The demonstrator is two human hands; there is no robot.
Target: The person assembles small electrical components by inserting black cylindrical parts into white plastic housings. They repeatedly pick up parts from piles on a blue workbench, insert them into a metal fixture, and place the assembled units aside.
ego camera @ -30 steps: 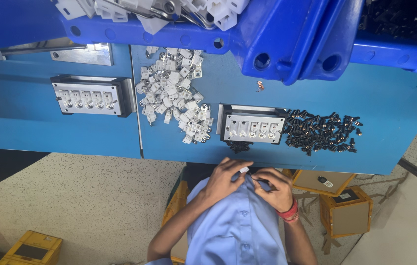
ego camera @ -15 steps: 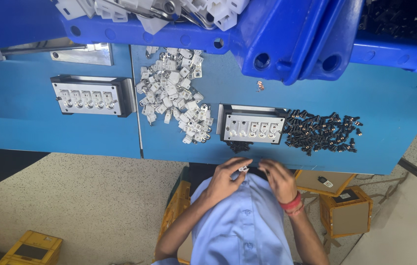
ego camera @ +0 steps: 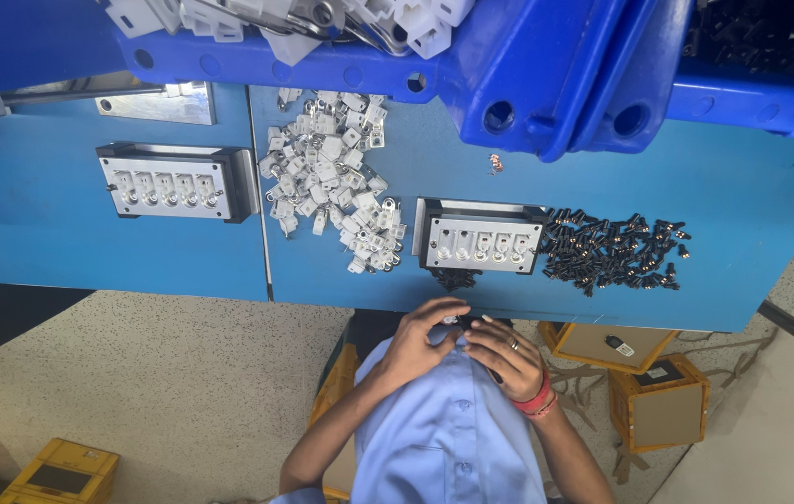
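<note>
Pinched between the fingertips of both hands — a small part, dark with a pale end, held close to the chest, just off the near edge of the blue table. Left hand: fingers curled over the part from above, wrist bent inward. Right hand: fingers pressed on the part from the other side, ring on one finger, red band at the wrist. Both forearms angle in from a blue shirt.

Nearby: a metal fixture block with a row of sockets, flanked by a heap of white plastic pieces and a heap of small black parts.

Risk, as judged: the part sits over open floor, not the table — a slipped pinch would likely drop it among the cardboard boxes below. Its exact shape is too small to tell.
</note>
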